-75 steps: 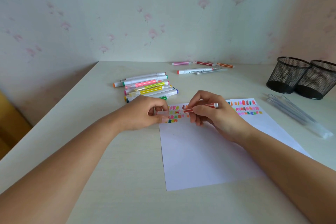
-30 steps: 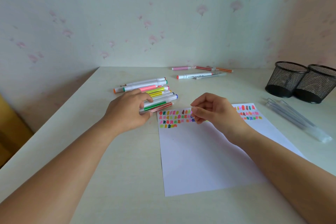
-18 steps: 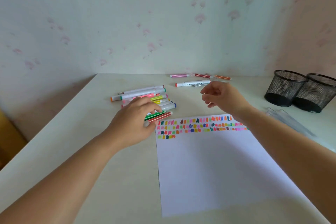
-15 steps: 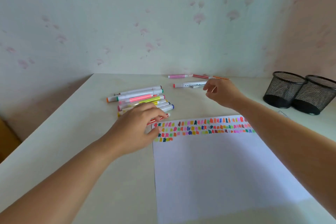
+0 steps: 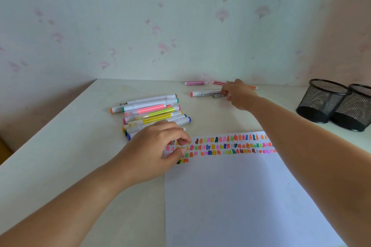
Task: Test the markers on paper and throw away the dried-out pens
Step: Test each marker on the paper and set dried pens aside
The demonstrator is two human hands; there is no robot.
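The white marker (image 5: 204,93) has a red-orange cap. It lies flat by the back wall (image 5: 180,26), stretched side to side, cap to the left. The right hand (image 5: 237,95) covers its other end (gripping or only touching, I cannot tell). The left hand (image 5: 156,146) rests loose on the paper (image 5: 241,196) corner. Two black mesh cups (image 5: 323,102) touch; what is inside, I cannot tell

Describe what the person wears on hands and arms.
The left hand and right hand are bare: no gloves, rings, watch or bracelet in view. No sleeve shows on either side up to the frame edge.
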